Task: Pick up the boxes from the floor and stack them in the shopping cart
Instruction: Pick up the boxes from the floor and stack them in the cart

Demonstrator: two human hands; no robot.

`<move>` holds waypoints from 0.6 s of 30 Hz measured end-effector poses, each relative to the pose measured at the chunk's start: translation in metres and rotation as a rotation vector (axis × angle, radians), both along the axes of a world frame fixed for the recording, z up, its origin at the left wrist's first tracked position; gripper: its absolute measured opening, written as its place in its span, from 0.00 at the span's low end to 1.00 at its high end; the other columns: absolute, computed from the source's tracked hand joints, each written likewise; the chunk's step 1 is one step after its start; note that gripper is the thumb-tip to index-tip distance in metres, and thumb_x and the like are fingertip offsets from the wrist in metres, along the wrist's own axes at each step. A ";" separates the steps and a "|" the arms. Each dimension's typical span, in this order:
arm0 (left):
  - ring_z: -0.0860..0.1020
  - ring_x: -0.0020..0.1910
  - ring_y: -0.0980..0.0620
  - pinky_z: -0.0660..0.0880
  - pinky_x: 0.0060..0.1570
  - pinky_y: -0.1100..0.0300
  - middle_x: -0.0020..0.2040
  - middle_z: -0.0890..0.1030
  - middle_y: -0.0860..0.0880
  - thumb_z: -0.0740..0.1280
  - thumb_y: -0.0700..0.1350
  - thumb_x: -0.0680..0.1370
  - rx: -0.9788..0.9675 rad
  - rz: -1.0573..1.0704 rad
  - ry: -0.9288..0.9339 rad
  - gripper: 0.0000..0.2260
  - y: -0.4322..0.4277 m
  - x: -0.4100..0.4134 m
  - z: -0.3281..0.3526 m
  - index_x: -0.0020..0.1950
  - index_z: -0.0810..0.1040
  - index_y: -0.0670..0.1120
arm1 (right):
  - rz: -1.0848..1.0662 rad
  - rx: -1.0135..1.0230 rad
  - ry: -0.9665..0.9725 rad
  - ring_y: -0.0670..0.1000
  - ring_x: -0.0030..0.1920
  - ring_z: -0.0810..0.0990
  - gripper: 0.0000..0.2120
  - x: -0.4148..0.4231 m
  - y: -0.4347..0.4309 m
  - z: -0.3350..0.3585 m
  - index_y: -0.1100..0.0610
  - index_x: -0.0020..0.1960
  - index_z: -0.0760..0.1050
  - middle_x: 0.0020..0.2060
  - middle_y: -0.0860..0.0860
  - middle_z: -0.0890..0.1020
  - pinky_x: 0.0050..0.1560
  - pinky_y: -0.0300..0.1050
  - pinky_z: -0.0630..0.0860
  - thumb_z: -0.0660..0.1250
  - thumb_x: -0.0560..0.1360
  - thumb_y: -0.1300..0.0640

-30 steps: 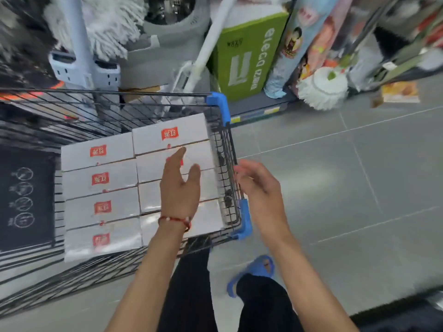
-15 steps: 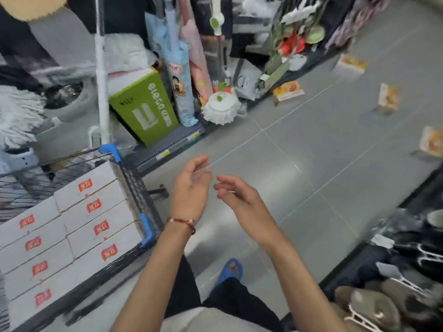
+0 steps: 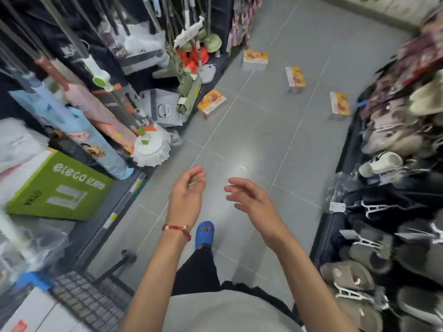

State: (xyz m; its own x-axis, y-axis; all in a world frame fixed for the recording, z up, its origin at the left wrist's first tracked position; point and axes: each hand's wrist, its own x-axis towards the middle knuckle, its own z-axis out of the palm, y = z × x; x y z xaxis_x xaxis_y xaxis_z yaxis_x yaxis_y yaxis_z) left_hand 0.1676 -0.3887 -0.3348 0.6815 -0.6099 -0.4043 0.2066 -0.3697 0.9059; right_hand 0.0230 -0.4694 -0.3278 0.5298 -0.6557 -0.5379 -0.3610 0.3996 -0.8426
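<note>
Several orange-and-white boxes lie scattered on the grey tiled floor ahead: one (image 3: 211, 101) by the left shelf, one (image 3: 255, 59) farther back, one (image 3: 295, 78) in mid-aisle, one (image 3: 339, 107) near the right rack. The wire shopping cart (image 3: 88, 297) with blue corners sits at the bottom left, holding white boxes with red labels (image 3: 31, 317). My left hand (image 3: 187, 195) and my right hand (image 3: 249, 200) hover empty over the floor, fingers relaxed and loosely curved, well short of the boxes.
Left shelves hold mops (image 3: 151, 149), umbrellas and a green carton (image 3: 57, 188). A rack of slippers (image 3: 388, 212) lines the right side. The aisle floor runs between them. My blue shoe (image 3: 204, 233) is below my hands.
My view has swung from the cart to the aisle. Both hands left the cart's boxes and now hang empty over the floor; the cart has slid to the bottom left corner.
</note>
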 end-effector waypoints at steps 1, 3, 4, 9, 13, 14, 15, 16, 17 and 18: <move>0.79 0.54 0.63 0.72 0.59 0.62 0.57 0.82 0.54 0.65 0.37 0.81 0.003 -0.041 0.005 0.12 -0.013 0.008 0.002 0.62 0.78 0.49 | -0.048 0.014 0.009 0.51 0.60 0.83 0.11 0.005 -0.010 0.002 0.50 0.63 0.79 0.58 0.48 0.86 0.66 0.47 0.76 0.66 0.83 0.59; 0.79 0.56 0.61 0.73 0.60 0.62 0.59 0.82 0.53 0.65 0.38 0.81 0.002 -0.123 -0.006 0.13 -0.040 0.025 0.006 0.63 0.79 0.48 | -0.151 0.036 0.007 0.51 0.61 0.83 0.11 0.015 -0.029 0.005 0.50 0.64 0.80 0.59 0.49 0.86 0.68 0.50 0.75 0.65 0.83 0.59; 0.79 0.57 0.60 0.73 0.59 0.62 0.59 0.82 0.53 0.65 0.38 0.81 0.001 -0.148 -0.011 0.13 -0.054 0.034 0.007 0.64 0.79 0.48 | -0.191 0.043 0.002 0.52 0.60 0.83 0.12 0.021 -0.039 0.006 0.50 0.64 0.80 0.59 0.49 0.86 0.68 0.51 0.75 0.65 0.83 0.59; 0.80 0.54 0.59 0.73 0.60 0.62 0.56 0.83 0.54 0.66 0.38 0.81 0.008 -0.187 0.012 0.12 -0.122 0.069 0.009 0.62 0.80 0.47 | -0.312 0.078 -0.006 0.51 0.59 0.84 0.12 0.042 -0.091 0.007 0.50 0.63 0.80 0.58 0.48 0.86 0.69 0.51 0.76 0.66 0.83 0.59; 0.80 0.58 0.56 0.73 0.58 0.62 0.57 0.83 0.54 0.66 0.38 0.80 0.052 -0.282 0.045 0.11 -0.180 0.082 0.001 0.61 0.80 0.49 | -0.379 0.113 0.002 0.53 0.60 0.83 0.10 0.057 -0.144 0.002 0.50 0.62 0.80 0.58 0.49 0.86 0.68 0.52 0.75 0.66 0.82 0.59; 0.80 0.59 0.56 0.73 0.59 0.61 0.57 0.83 0.54 0.66 0.38 0.81 0.062 -0.299 0.052 0.11 -0.197 0.085 -0.003 0.61 0.80 0.50 | -0.392 0.121 0.000 0.53 0.60 0.83 0.10 0.060 -0.160 0.000 0.49 0.61 0.80 0.58 0.49 0.86 0.68 0.52 0.76 0.66 0.82 0.59; 0.80 0.60 0.55 0.72 0.60 0.60 0.58 0.83 0.53 0.66 0.39 0.81 0.070 -0.310 0.054 0.11 -0.213 0.088 -0.006 0.60 0.80 0.51 | -0.403 0.126 -0.002 0.53 0.60 0.83 0.10 0.063 -0.176 -0.004 0.49 0.61 0.81 0.58 0.49 0.86 0.68 0.51 0.76 0.66 0.82 0.58; 0.80 0.60 0.55 0.72 0.60 0.60 0.59 0.83 0.53 0.66 0.39 0.81 0.076 -0.320 0.050 0.11 -0.230 0.090 -0.008 0.60 0.80 0.51 | -0.407 0.128 -0.002 0.53 0.60 0.84 0.10 0.067 -0.194 -0.007 0.49 0.61 0.81 0.58 0.49 0.86 0.67 0.51 0.76 0.67 0.82 0.58; 0.80 0.60 0.55 0.72 0.60 0.60 0.59 0.83 0.53 0.66 0.39 0.81 0.082 -0.327 0.044 0.11 -0.247 0.093 -0.010 0.60 0.80 0.51 | -0.400 0.132 -0.003 0.52 0.60 0.84 0.10 0.071 -0.213 -0.010 0.49 0.61 0.81 0.58 0.49 0.86 0.67 0.51 0.76 0.67 0.82 0.57; 0.80 0.60 0.54 0.72 0.60 0.60 0.59 0.83 0.52 0.66 0.39 0.81 0.087 -0.326 0.041 0.11 -0.266 0.097 -0.013 0.60 0.80 0.51 | -0.387 0.140 -0.003 0.52 0.60 0.84 0.10 0.076 -0.233 -0.014 0.49 0.61 0.81 0.58 0.49 0.86 0.67 0.50 0.76 0.67 0.82 0.57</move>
State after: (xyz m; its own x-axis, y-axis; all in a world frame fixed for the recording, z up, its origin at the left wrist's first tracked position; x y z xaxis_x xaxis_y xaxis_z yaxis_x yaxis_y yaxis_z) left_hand 0.2642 -0.6547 -0.3479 0.4382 -0.7551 -0.4877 0.1005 -0.4980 0.8613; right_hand 0.0992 -0.7028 -0.3415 0.2604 -0.7277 -0.6345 -0.1590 0.6159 -0.7716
